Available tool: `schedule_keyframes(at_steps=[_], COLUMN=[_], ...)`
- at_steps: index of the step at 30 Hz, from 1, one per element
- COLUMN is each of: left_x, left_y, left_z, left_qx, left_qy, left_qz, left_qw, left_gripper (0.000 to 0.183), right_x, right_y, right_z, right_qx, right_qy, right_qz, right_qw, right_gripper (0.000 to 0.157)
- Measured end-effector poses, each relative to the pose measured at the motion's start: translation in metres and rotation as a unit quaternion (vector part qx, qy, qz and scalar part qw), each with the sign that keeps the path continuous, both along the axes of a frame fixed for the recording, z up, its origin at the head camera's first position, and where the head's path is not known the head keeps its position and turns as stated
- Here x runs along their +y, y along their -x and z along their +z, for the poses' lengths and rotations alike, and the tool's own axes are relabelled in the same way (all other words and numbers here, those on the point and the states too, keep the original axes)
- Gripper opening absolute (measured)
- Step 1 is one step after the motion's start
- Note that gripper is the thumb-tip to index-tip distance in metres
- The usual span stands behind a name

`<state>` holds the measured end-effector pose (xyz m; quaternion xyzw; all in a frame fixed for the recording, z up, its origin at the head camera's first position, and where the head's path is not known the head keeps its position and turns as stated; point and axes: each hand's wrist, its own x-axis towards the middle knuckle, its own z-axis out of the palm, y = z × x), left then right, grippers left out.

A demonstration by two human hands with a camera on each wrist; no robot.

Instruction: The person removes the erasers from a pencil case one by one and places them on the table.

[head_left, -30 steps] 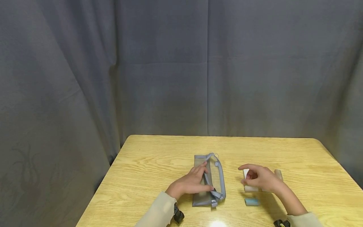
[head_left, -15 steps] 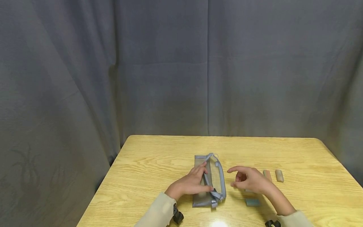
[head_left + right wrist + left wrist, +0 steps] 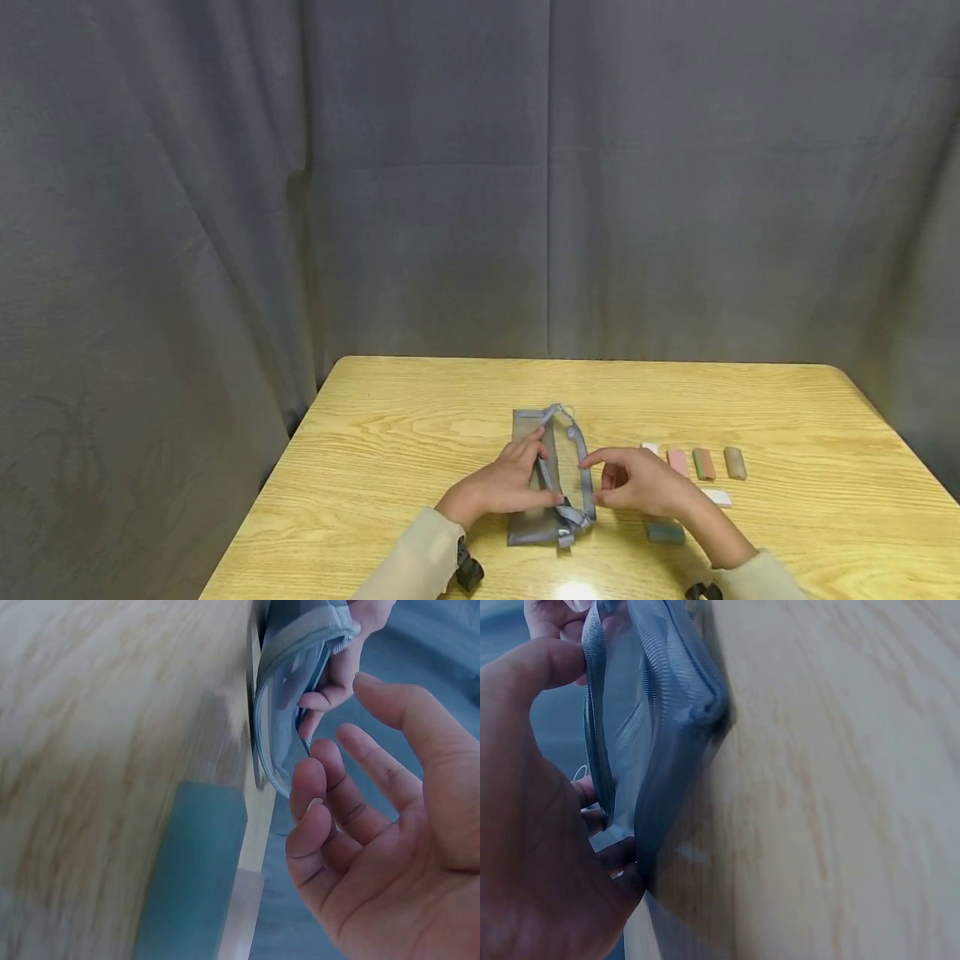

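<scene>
A grey see-through zip pouch lies on the table with its mouth spread toward the right. My left hand holds the left edge of that mouth, thumb near the close end and fingertips farther up. In the left wrist view the thumb and fingers sit along the zipper band. My right hand is at the mouth's right edge, thumb and index apart around it in the head view. The right wrist view shows its palm holding nothing, fingers loosely curled. Right of the pouch lies a blue-green block.
Behind and beyond the right hand lie several small eraser-like blocks: a pink one, a green and orange one, a beige one and a white one. A grey curtain hangs behind the wooden table.
My right hand has moved left, from over the blocks to the pouch's right edge, uncovering several blocks. The left hand and pouch have barely moved.
</scene>
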<state>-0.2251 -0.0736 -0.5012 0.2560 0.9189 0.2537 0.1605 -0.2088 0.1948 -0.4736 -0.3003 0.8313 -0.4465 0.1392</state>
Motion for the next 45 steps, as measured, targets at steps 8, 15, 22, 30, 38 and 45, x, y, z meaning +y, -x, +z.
schedule_keyframes(at_steps=[8,15,22,30,38,45], left_x=[0.001,0.002,0.003,0.003,0.003,0.002], left_y=[-0.003,-0.001,-0.002,-0.002,0.0,-0.002], left_z=[0.0,-0.001,0.001,0.001,-0.001,-0.003], left_qx=[-0.001,0.004,-0.008,0.004,0.001,-0.003], left_qy=[0.003,0.001,-0.009,0.002,0.004,0.009], left_qz=[0.001,0.002,0.007,0.003,0.005,0.008], left_qw=[1.0,1.0,0.9999,1.0,1.0,0.9999], left_gripper=[0.071,0.071,0.068,0.068,0.069,0.068], right_x=[-0.006,-0.01,-0.014,-0.018,-0.026,-0.031], right_y=[-0.001,0.0,0.001,0.005,0.005,0.001], right_z=[-0.006,-0.008,-0.011,-0.014,-0.013,-0.014], right_qx=[-0.015,0.002,-0.007,0.004,-0.021,-0.024], right_qy=[-0.009,-0.024,-0.029,-0.063,-0.093,-0.104], right_qz=[0.003,0.005,0.013,0.021,0.015,0.004], right_qw=[1.0,1.0,0.999,0.998,0.995,0.994], right_gripper=[0.042,0.042,0.037,0.034,0.029,0.03])
